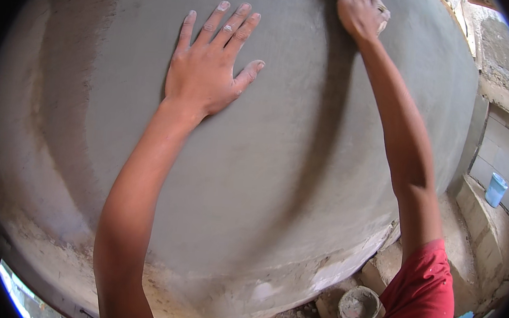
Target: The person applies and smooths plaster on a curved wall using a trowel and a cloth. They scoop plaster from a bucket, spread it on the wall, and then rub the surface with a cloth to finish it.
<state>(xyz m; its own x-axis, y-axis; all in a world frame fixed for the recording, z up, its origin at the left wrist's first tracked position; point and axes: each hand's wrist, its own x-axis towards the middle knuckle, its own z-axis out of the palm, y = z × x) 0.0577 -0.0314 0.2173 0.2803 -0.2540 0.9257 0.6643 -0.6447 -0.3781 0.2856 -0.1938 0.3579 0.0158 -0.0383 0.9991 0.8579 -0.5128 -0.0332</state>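
Smooth grey wet-looking plaster covers the wall (248, 158) in front of me. My left hand (204, 71) lies flat against it with the fingers spread and nothing in them; pale dust whitens the fingertips. Higher up and to the right, my right hand (360, 15) is closed at the top edge of the picture. A bit of something pale and plaster-smeared shows beside its fingers, but most of it is hidden, so its kind is unclear. A long dark shadow of the right arm falls down the plaster.
Rougher brown plaster (72, 85) borders the grey coat at the left. Below right stands a round mortar-crusted bucket (344, 312) among rubble. A light blue container (496, 190) sits on a ledge (484, 219) at the far right, near a block wall.
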